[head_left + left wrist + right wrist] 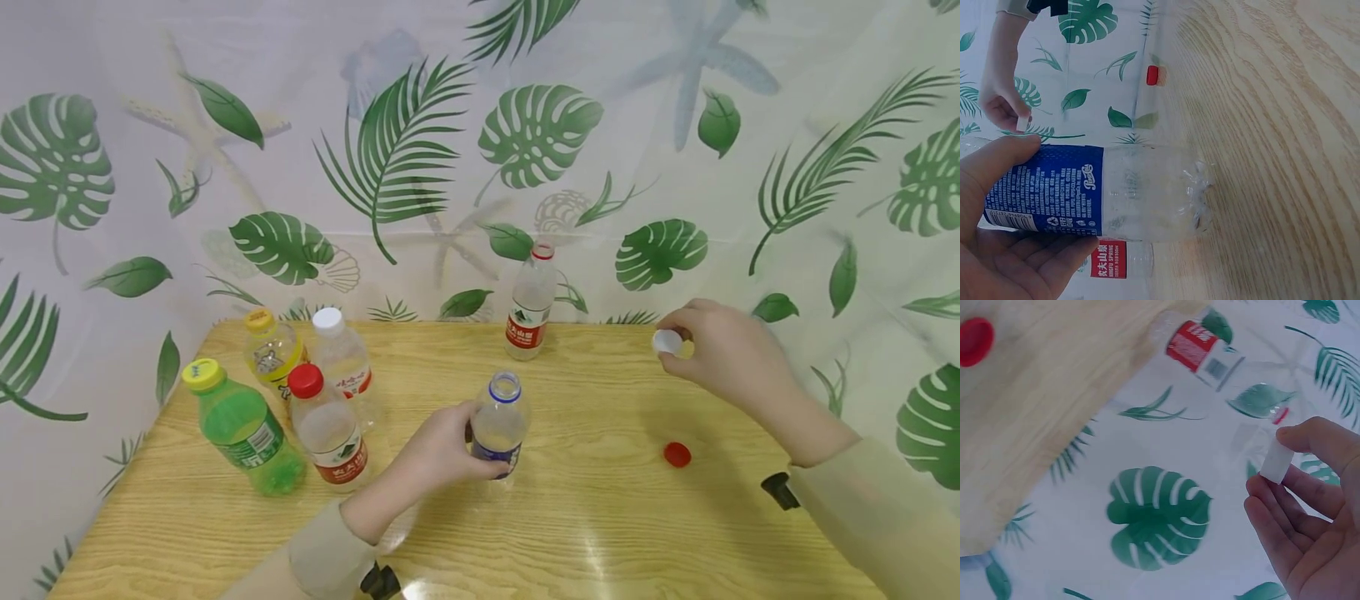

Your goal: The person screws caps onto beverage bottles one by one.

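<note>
My left hand [444, 447] grips a clear plastic bottle [501, 421] with a blue label and a blue neck ring; its mouth has no cap. In the left wrist view the thumb and fingers wrap the blue label [1054, 187], and the bottle's base is near the wooden table. Off to the right, my right hand [712, 346] pinches a white bottle cap [667, 342] between thumb and fingers, above the table's back edge. The right wrist view shows the cap [1277, 464] edge-on at the fingertips. A red cap [677, 454] lies on the table below the right hand.
An uncapped bottle with a red label [528, 312] stands at the back. On the left stand a green bottle [247, 433], a red-capped bottle [330, 433], a white-capped bottle [341, 358] and a yellow-capped bottle [272, 350]. A leaf-patterned cloth [420, 283] hangs behind the table [600, 517].
</note>
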Demonstrator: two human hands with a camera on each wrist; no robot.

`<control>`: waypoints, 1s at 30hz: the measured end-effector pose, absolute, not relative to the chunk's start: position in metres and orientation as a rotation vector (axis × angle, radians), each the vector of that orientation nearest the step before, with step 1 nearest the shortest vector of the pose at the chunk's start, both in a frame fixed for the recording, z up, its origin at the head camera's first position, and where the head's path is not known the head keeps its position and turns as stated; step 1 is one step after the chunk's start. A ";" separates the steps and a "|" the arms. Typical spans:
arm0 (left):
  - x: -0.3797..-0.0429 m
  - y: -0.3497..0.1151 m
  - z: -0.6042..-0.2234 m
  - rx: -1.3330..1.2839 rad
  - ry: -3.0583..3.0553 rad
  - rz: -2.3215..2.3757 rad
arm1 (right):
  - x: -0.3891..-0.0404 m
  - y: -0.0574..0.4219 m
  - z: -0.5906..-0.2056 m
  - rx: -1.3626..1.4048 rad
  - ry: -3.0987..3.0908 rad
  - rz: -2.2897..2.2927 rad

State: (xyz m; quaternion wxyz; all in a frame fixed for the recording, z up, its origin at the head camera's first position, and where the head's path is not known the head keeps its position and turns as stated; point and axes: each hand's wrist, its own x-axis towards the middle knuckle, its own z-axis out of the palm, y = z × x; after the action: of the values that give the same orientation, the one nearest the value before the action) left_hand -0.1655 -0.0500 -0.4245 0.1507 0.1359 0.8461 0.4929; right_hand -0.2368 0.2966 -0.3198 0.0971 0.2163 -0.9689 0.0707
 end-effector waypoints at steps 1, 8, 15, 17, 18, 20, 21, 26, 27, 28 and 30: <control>-0.165 -0.050 -0.424 0.389 2.432 1.415 | -0.235 0.293 -0.315 0.652 -2.848 0.221; -0.164 -0.051 -0.424 0.399 2.435 1.417 | -0.226 0.273 -0.287 0.747 -2.752 0.229; -0.164 -0.049 -0.424 0.401 2.433 1.417 | -0.215 0.253 -0.268 0.804 -2.709 0.269; -0.164 -0.049 -0.424 0.400 2.435 1.412 | -0.212 0.248 -0.264 0.806 -2.711 0.281; -0.164 -0.049 -0.424 0.399 2.435 1.412 | -0.210 0.246 -0.262 0.809 -2.708 0.282; -0.164 -0.048 -0.424 0.401 2.440 1.407 | -0.206 0.241 -0.258 0.821 -2.702 0.282; -0.164 -0.048 -0.424 0.401 2.442 1.405 | -0.205 0.239 -0.256 0.821 -2.699 0.279; -0.164 -0.048 -0.425 0.397 2.445 1.401 | -0.199 0.230 -0.252 0.867 -2.652 0.296; -0.164 -0.048 -0.425 0.394 2.443 1.404 | -0.198 0.228 -0.252 0.882 -2.637 0.298; -0.164 -0.048 -0.425 0.392 2.443 1.405 | -0.198 0.226 -0.252 0.903 -2.620 0.305; -0.164 -0.048 -0.424 0.388 2.441 1.407 | -0.197 0.223 -0.252 0.944 -2.584 0.317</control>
State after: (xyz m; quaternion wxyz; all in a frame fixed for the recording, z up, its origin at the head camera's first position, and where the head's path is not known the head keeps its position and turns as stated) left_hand -0.1638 -0.0484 -0.4245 0.1483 0.1349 0.8488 0.4893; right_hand -0.1968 0.2230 -0.2524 0.1851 0.3350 -0.9170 0.1125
